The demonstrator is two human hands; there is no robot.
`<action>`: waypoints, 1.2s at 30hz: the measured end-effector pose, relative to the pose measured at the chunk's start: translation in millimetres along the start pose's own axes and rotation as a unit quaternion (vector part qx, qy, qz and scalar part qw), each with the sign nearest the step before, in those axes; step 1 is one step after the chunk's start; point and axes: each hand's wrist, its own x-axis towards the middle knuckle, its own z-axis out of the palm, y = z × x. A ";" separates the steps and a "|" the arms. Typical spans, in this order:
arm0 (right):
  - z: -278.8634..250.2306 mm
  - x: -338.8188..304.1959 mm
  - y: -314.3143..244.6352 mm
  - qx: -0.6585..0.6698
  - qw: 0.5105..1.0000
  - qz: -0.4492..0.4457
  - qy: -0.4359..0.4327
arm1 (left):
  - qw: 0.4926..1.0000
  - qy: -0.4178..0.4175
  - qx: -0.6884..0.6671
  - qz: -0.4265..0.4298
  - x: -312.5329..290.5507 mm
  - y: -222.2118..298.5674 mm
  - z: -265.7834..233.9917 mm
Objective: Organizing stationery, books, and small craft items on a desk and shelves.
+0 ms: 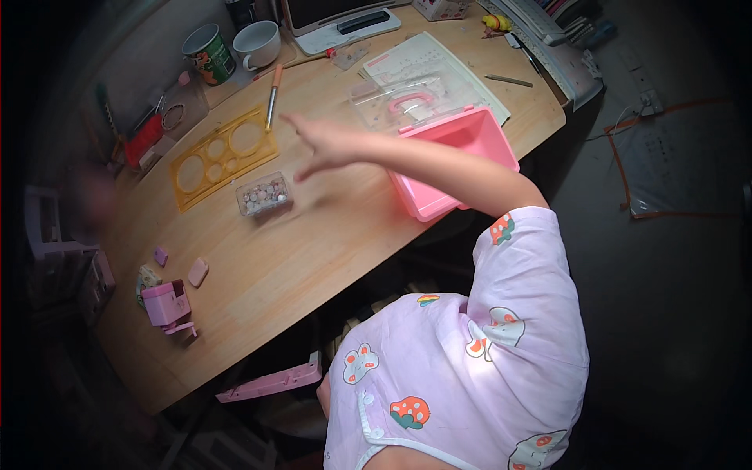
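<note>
Pink plastic makes up the open case (427, 205) at the right of my view, its clear lid (368, 95) tipped back on the far side. My right forearm crosses above it, and the right hand (327, 146) hangs over the counter (313, 258) with fingers spread, holding nothing. Just left and nearer, I see the small clear box (265, 196) full of pale pebble-like bits, apart from the fingers. Beyond it lies a yellow stencil (228, 149), an orange-capped pen (274, 98) at its far right end. I can't make out my left hand.
</note>
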 end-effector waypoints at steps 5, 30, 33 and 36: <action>-129.4 33.9 113.6 -0.171 0.983 0.046 0.041 | 0.998 0.048 -0.011 -0.040 -14.2 40.3 39.3; -130.7 57.8 144.6 -0.211 0.977 0.003 -0.044 | 0.910 0.291 -0.005 0.294 163.9 155.3 -84.4; -121.9 57.2 107.9 -0.188 0.980 0.003 -0.062 | 0.902 0.265 -0.034 0.338 192.1 147.6 -91.2; -96.9 52.4 77.6 -0.180 0.980 -0.063 -0.055 | 0.914 0.209 -0.037 0.347 203.5 149.6 -93.1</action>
